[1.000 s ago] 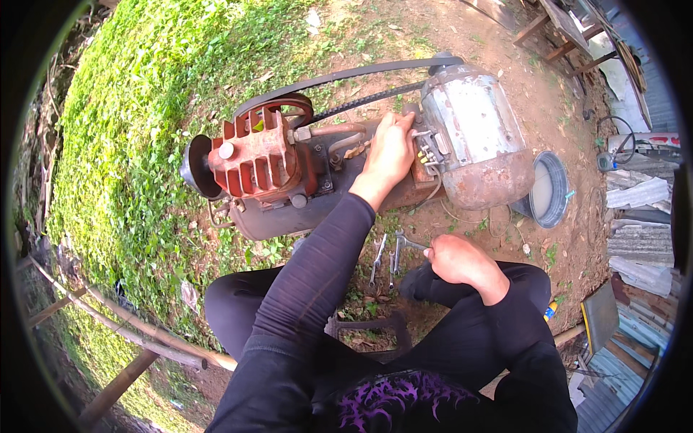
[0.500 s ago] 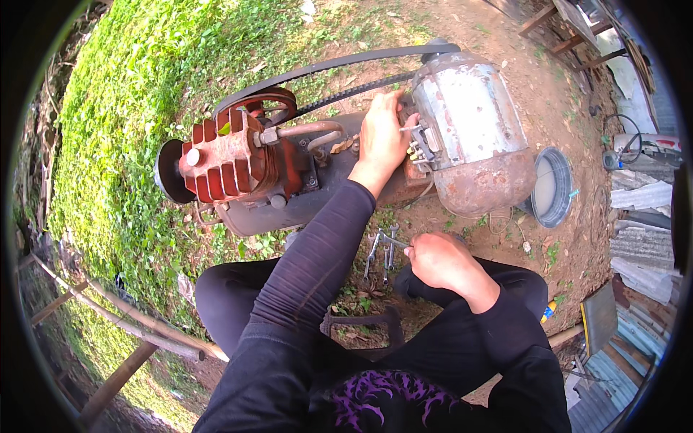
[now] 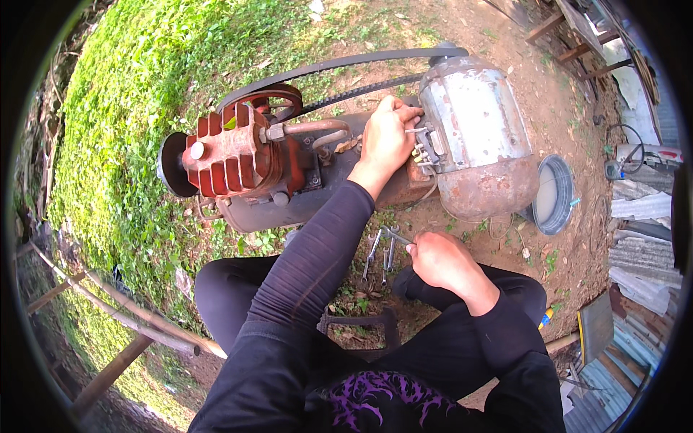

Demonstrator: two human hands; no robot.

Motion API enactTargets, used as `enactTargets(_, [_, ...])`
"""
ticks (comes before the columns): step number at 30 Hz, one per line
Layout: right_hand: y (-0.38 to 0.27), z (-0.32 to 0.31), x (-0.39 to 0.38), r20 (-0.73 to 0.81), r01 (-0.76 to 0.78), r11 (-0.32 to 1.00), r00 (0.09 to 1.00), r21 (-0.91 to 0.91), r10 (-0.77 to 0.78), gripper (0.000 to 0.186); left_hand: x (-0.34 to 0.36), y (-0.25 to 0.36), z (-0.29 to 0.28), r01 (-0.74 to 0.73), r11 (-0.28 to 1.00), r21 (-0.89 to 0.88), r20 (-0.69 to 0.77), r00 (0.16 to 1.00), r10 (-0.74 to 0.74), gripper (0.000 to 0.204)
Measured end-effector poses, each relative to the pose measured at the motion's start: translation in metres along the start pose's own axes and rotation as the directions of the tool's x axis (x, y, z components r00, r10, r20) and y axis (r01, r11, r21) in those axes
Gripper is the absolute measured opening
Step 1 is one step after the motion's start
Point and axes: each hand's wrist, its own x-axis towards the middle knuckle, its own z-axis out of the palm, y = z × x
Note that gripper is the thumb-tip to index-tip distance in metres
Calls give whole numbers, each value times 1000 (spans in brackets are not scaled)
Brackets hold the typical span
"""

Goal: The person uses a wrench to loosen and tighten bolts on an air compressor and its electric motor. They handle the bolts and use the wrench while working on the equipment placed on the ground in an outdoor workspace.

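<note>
A rusty air compressor lies on the dirt, with a red finned pump head [image 3: 231, 151], a dark tank [image 3: 325, 195] and a grey electric motor [image 3: 476, 137] joined by a black belt [image 3: 339, 65]. My left hand [image 3: 386, 141] reaches over the tank, its fingers curled on the terminal box [image 3: 426, 144] on the motor's side. Several wrenches [image 3: 375, 252] lie on the ground between my knees. My right hand [image 3: 440, 260] is closed on the end of one wrench [image 3: 395, 234], low over that pile.
A round grey basin [image 3: 554, 193] with pale liquid sits right of the motor. Corrugated sheets [image 3: 642, 252] and clutter fill the right edge. Grass [image 3: 130, 108] covers the left, and wooden poles [image 3: 130, 325] lie at the lower left. A wooden bench [image 3: 570, 29] stands top right.
My left hand shifted slightly along the motor's terminal box, fingers curling further. My right hand slid left toward the wrenches and closed on one. The view tilted a little.
</note>
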Motion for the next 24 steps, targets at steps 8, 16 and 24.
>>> enactTargets(8, [-7, -5, 1, 41, -20, 999, 999, 33, 19, 33, 2, 5, 5, 115, 993, 35, -41, 993, -114, 14])
enactTargets(16, [-9, -4, 4, 62, -29, 999, 998, 39, 26, 31, 0, -3, 4, 46, 999, -8, -35, 998, -47, 13])
enactTargets(24, [-4, 0, 4, 35, -42, 999, 999, 30, 41, 31, -2, -9, 8, 24, 995, -102, -50, 998, -29, 25])
